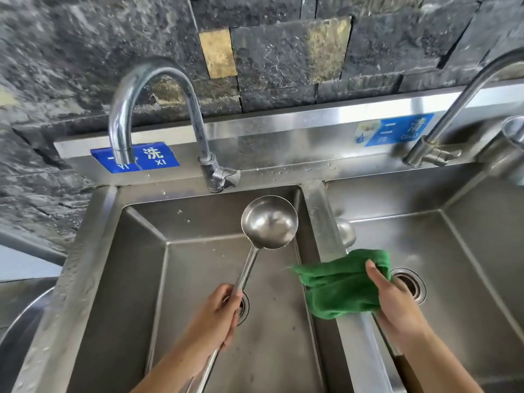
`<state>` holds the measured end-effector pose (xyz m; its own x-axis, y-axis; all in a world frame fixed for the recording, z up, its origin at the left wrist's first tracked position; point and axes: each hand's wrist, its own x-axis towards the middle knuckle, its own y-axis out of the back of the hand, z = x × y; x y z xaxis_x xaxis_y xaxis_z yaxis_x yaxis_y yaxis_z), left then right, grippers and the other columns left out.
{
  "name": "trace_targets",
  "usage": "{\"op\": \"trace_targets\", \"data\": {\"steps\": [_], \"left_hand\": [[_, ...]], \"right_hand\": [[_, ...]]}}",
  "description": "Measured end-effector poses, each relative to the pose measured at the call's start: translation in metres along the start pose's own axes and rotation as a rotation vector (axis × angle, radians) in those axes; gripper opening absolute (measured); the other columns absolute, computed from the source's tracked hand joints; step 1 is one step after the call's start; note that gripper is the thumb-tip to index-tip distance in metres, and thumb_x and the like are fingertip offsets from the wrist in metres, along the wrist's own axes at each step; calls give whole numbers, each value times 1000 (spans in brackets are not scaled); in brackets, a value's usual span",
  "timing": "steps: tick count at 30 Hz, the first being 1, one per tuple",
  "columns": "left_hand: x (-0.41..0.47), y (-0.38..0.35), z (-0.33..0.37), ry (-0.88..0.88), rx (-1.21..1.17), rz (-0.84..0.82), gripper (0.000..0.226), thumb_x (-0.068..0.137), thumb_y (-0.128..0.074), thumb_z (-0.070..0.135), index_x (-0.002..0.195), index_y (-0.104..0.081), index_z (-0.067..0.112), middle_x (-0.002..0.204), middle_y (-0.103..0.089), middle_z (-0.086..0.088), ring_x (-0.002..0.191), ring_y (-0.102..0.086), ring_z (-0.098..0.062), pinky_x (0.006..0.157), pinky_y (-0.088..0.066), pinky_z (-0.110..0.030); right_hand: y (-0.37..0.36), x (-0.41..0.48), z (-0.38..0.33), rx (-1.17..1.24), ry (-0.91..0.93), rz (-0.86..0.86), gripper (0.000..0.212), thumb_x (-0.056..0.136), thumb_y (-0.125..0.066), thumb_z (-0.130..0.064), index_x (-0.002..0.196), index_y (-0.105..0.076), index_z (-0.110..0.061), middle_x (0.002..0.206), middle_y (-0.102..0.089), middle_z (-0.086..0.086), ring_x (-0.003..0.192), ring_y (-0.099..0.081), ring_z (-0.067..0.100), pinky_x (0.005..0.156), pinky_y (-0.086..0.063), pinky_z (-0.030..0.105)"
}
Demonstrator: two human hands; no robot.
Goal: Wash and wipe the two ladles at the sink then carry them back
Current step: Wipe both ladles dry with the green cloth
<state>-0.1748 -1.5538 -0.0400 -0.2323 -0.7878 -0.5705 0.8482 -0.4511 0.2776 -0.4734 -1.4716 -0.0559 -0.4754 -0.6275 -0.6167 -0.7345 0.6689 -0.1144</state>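
Observation:
My left hand grips the long handle of a steel ladle, whose bowl faces up over the left basin. A green cloth is bunched in my right hand above the divider between the basins. The bowl of a second ladle shows just right of the divider; the cloth and my right hand hide most of its handle, and a brown end pokes out below my wrist.
A curved tap stands behind the left basin with no water running. A second tap stands behind the right basin, which has a drain. A round steel vessel sits at the far left.

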Motion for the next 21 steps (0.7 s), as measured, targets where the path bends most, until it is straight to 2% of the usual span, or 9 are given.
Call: {"op": "trace_targets", "data": {"steps": [5,7,9,11,12,13,14,17,21], "left_hand": [[-5,-11,8,92,-204,-93,26,104,-44,27,105,-54,3,81,-60,-4,38,-39,-19,36,-28,-21],[-9,-18,10,129,-279,-73,26,104,-45,28,108,-57,5,79,-55,-4,40,-35,-15,37,-28,-20],[-13,-24,13,139,-317,-50,24,105,-44,26,109,-58,8,76,-48,-4,38,-32,-13,37,-26,-18],[-16,-29,16,119,-297,-44,24,106,-39,23,109,-56,6,74,-43,-5,35,-28,-11,36,-25,-15],[-18,-32,18,117,-283,-39,24,107,-37,22,109,-55,6,73,-42,-4,34,-26,-11,37,-25,-14],[-20,-33,20,118,-279,-34,25,107,-36,22,108,-55,7,71,-42,-3,34,-25,-10,37,-24,-13],[-23,-35,22,121,-280,-29,25,107,-35,24,107,-55,9,69,-42,-2,34,-24,-10,37,-23,-12],[-31,-36,23,111,-271,-28,24,106,-36,25,105,-55,10,66,-41,1,35,-24,-10,35,-22,-13],[-40,-30,7,32,-188,-20,25,106,-34,20,97,-46,0,59,-40,3,31,-24,-12,27,-26,-15]], "right_hand": [[-29,-28,-74,231,48,-191,46,101,-49,-43,124,-69,-8,116,-74,20,107,-71,39,100,-49,55],[-53,-30,-94,267,148,-228,47,102,-48,-42,126,-67,-7,120,-73,20,112,-69,40,101,-49,55],[-83,-26,-99,221,317,-217,36,99,-55,-40,113,-72,-12,109,-77,10,104,-71,34,97,-51,51],[-117,-14,-88,-105,640,-167,30,96,-56,-46,101,-71,-20,92,-74,-4,90,-68,22,87,-51,42],[-133,-4,-77,-363,817,-166,35,96,-50,-49,112,-68,-24,103,-73,-5,99,-66,19,92,-49,40],[-148,9,-61,-651,952,-209,48,97,-44,-49,135,-60,-23,130,-67,0,124,-58,20,106,-44,40],[-161,24,-45,-933,1042,-256,61,99,-39,-48,153,-42,-19,156,-46,5,147,-38,21,120,-32,41],[-180,55,-3,-1528,1048,-339,69,104,-28,-48,162,-8,-17,170,8,8,157,10,24,127,-8,46],[-186,46,21,-1615,920,-390,69,106,-25,-49,162,6,-23,168,22,3,155,21,20,128,5,40]]}}
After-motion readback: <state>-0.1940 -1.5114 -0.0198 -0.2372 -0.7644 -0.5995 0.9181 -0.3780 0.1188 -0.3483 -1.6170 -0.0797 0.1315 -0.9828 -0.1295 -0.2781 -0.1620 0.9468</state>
